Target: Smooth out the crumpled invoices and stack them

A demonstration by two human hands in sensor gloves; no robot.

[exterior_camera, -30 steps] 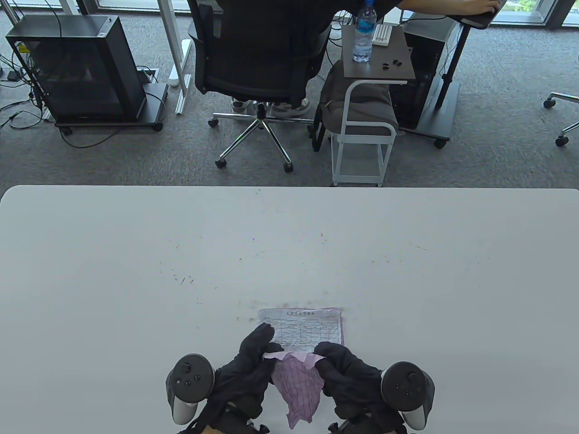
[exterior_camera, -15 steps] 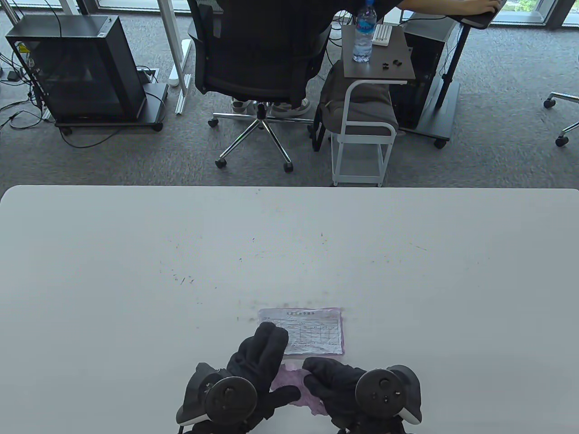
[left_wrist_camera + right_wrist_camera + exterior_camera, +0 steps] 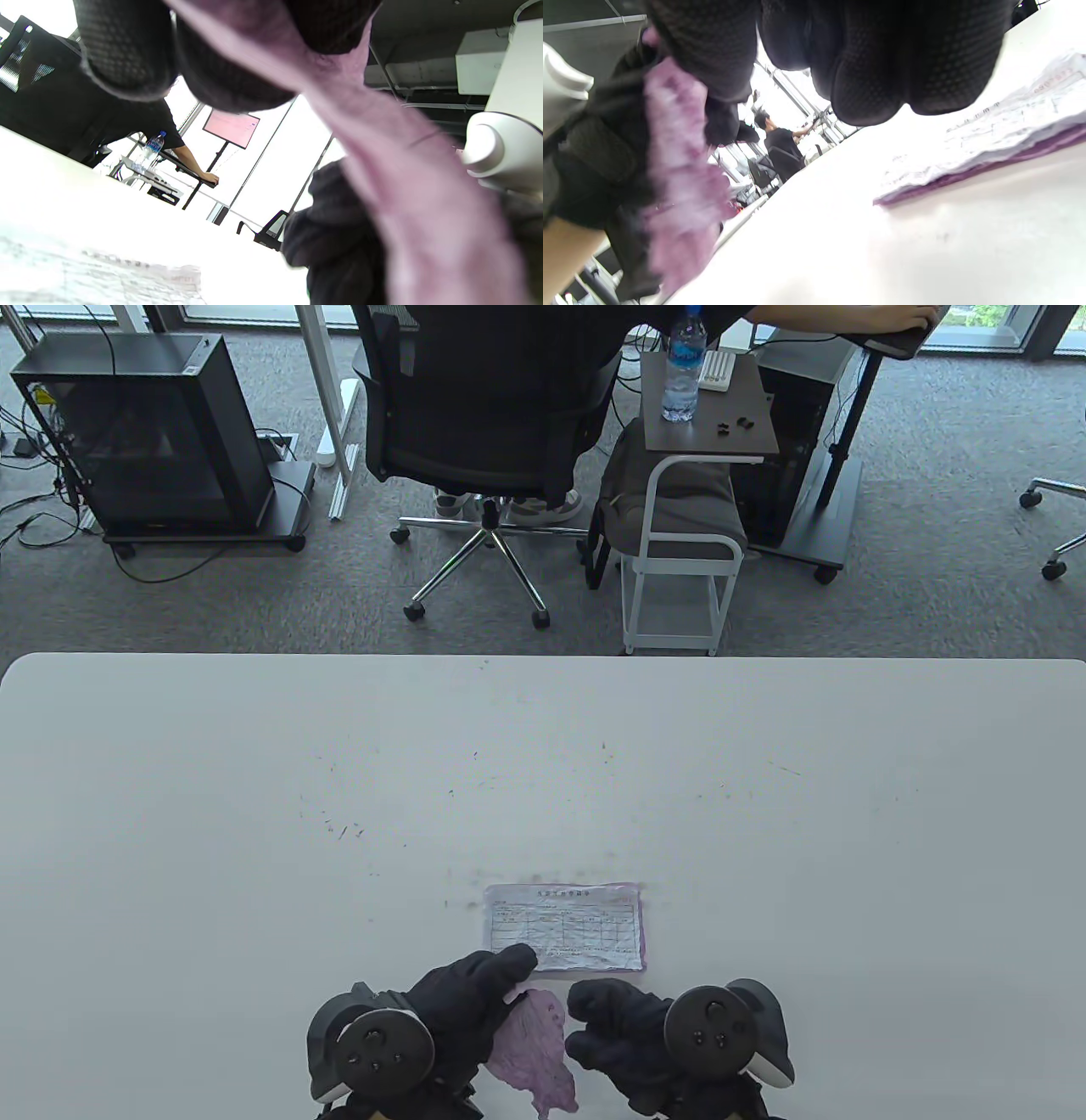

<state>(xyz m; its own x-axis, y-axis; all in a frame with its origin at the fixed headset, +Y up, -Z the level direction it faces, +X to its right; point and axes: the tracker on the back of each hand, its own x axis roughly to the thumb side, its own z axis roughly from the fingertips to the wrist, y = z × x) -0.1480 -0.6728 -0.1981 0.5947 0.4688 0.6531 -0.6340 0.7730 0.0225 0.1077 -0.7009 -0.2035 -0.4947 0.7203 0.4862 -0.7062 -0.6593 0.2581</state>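
Left hand (image 3: 462, 997) pinches crumpled purple invoice (image 3: 534, 1052) w/ right hand (image 3: 624, 1027)

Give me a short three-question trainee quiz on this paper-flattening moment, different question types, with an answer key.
1. True or false: the flat invoice lies on the table, beyond both hands.
2. Multiple choice: the purple sheet is A) flat on top of the invoice, B) crumpled, between the hands, C) on the floor.
3. Short answer: which hand visibly pinches the purple sheet?

Key:
1. True.
2. B.
3. The left hand: the left wrist view shows the sheet caught between its fingers. The right hand has curled fingers beside the sheet; whether it grips is unclear.
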